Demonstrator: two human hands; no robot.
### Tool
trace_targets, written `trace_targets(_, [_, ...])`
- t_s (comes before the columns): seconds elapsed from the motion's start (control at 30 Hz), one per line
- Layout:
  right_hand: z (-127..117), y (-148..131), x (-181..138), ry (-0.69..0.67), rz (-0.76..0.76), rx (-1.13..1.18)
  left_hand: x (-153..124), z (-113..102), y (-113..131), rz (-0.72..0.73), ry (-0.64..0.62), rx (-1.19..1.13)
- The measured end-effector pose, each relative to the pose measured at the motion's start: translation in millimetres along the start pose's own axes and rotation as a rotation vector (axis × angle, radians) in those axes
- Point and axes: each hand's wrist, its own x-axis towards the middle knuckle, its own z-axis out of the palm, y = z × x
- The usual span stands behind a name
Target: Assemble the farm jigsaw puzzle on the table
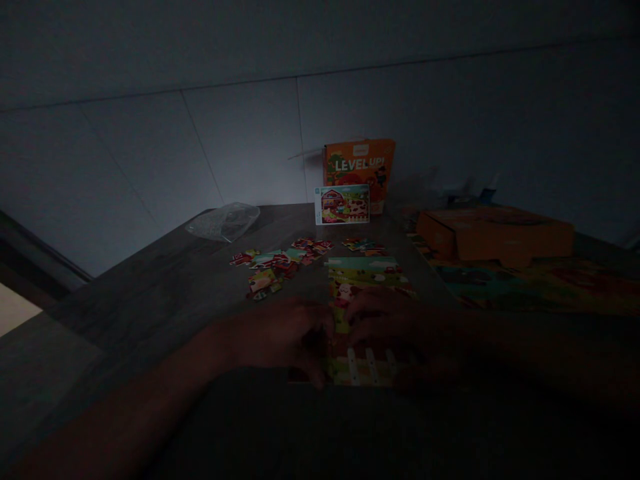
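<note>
A partly joined jigsaw puzzle (370,273) lies flat in front of me, with a farm scene of a pink-faced cow, green hills and a white fence. My left hand (295,333) rests at its left edge, thumb and fingers apart; a dark bit of puzzle shows beneath the thumb. Over the middle and right of the puzzle lies my right hand (390,323), palm down with fingers spread, hiding part of the picture. Loose puzzle pieces (265,280) lie in a heap beyond my left hand, and a smaller group of pieces (365,247) sits past the puzzle's far edge.
A farm picture card (343,205) leans against an upright orange "LEVEL UP!" box (360,163) near the wall. At the back left is a clear plastic bag (225,221). On the right, an orange box (500,233) stands on a colourful printed sheet (540,287). The light is dim.
</note>
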Motion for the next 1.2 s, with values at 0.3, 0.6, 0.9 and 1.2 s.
trace_targets(0.3, [-2,-2,0,-0.013,0.018,-0.014,0,3,0,0.096,0.031,-0.033])
trace_targets(0.6, [-5,-9,2,0.012,0.005,-0.065,0,1,3,0.065,-0.006,-0.089])
trace_targets(0.9, [-2,32,-15,0.363,0.298,-0.354,0,6,0,0.058,0.017,-0.104])
trace_targets(1.2, [-9,67,-40,0.43,0.775,-0.355,4,0,16,0.026,-0.074,-0.017])
